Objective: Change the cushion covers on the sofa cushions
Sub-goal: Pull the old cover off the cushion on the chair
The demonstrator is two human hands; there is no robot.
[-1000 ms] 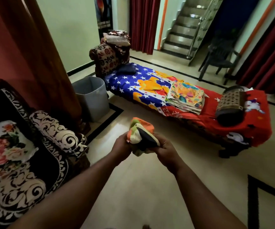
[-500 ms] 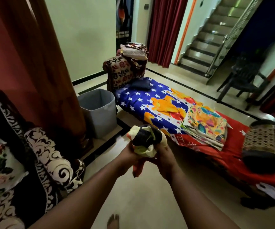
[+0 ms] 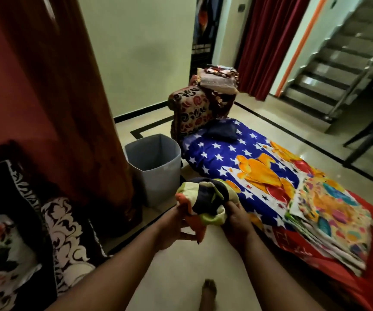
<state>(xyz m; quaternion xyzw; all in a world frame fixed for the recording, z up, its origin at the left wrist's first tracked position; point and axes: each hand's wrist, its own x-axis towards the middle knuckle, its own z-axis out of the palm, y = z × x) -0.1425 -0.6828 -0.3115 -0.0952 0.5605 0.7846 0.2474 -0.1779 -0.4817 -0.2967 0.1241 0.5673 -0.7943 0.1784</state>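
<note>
Both hands, left hand (image 3: 174,225) and right hand (image 3: 237,223), hold the bunched cushion cover (image 3: 205,198) with curled fingers above the floor, near the grey bin (image 3: 156,167). Loosely wadded, it could slip down or be dropped beside the bin.

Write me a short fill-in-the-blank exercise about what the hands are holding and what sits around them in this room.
1. Both hands, the left hand and the right hand, grip one bunched-up ____.
2. The grey bin stands on the floor between the brown curtain and the ____.
3. The stack of folded covers lies on the bedsheet, whose blue part is printed with white ____.

Missing words: cushion cover; bed; stars
</note>
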